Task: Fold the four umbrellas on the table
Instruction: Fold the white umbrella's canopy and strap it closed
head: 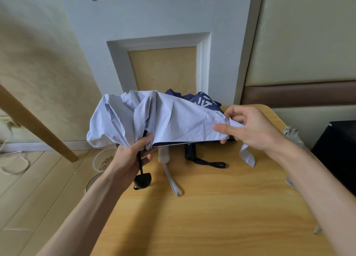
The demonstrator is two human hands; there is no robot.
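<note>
Pale blue umbrella (169, 118) is held above the far part of the wooden table (212, 217), collapsed but with its canopy loose and rumpled. The left hand (131, 155) grips it at the left end, fingers curled round the gathered cloth and shaft, with the black knob handle (143, 180) hanging just below the palm. The right hand (248, 126) pinches the canopy edge at the right end between thumb and curled fingers, and the closure strap (247, 155) dangles beneath it.

The step in hand looks to be smoothing the panels before rolling. To do it well, the left grip should stay firm so the shaft does not turn, while the right hand draws each panel flat along its rib and lays every flap the same way round. The strap wants to end on the outside, free to wrap. Bunched cloth near the left hand would spoil a tight roll.

Behind, a navy umbrella (204, 99) lies on the table; a beige handle (163, 155) and a black handle (190, 152) rest under the canopy.
</note>
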